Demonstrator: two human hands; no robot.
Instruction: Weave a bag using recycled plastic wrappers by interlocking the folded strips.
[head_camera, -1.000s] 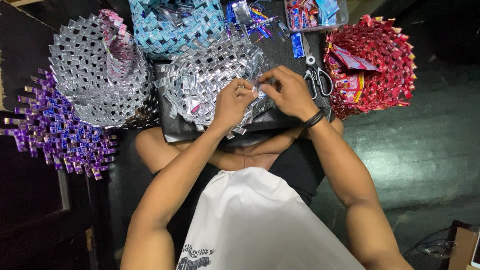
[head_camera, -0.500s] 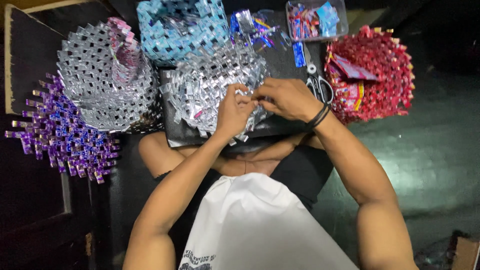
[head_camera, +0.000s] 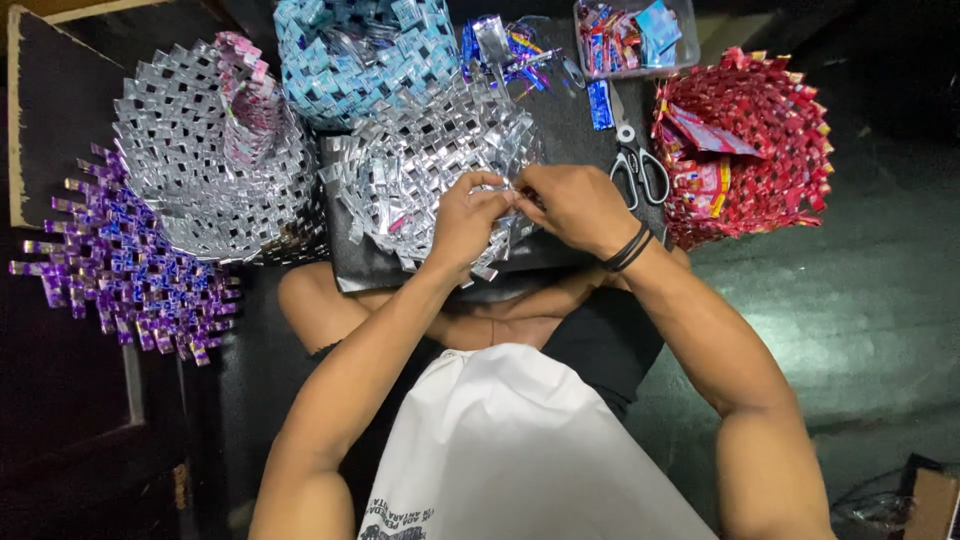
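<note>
Both hands have drawn closer together: the left hand (head_camera: 465, 215) and right hand (head_camera: 572, 205) now pinch closed on the silver woven foil basket's (head_camera: 420, 170) rim, scissors (head_camera: 640, 170) lying just beyond the right fingers.

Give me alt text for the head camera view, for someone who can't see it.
Seen from above, a person's left hand and right hand pinch the edge of a silver woven piece on a dark board across their lap. Around it sit silver, purple, blue and red woven baskets, scissors and a clear tub of wrappers.
</note>
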